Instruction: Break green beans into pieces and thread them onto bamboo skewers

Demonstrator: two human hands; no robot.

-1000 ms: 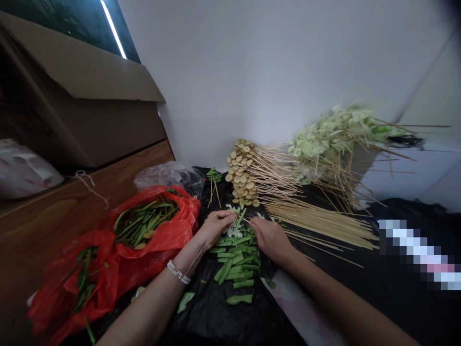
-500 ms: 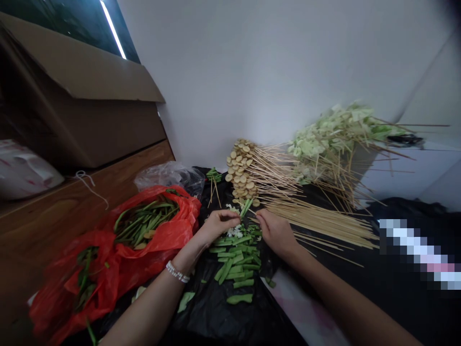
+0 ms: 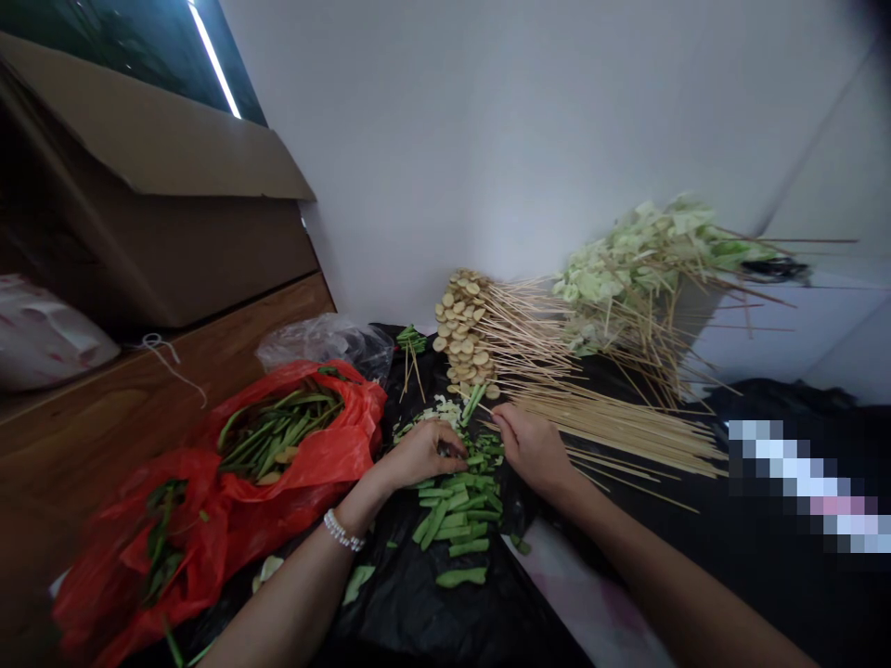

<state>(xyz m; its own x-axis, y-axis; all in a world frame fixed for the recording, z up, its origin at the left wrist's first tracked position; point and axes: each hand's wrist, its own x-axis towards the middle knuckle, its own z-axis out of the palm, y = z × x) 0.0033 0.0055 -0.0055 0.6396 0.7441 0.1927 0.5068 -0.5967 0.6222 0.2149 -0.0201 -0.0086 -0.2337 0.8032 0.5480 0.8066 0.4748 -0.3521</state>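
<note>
Left hand (image 3: 421,455) low over a heap of cut green beans (image 3: 456,510), fingers (image 3: 445,452) curled together; right hand (image 3: 533,452) just beside it, near loose bamboo skewers (image 3: 626,431) at 2 o'clock. Skewered round slices (image 3: 463,325) at 12 o'clock; red plastic bag (image 3: 327,455) of whole green beans (image 3: 278,427) at 9 o'clock; black plastic sheeting (image 3: 410,603) at 6 o'clock.

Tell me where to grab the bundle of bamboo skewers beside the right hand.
Grip the skewers around the middle, coming down from above on the near side. They lie flat on the black plastic in a long, nearly parallel bunch, so the middle probably holds together best. The right hand is closest.
</note>
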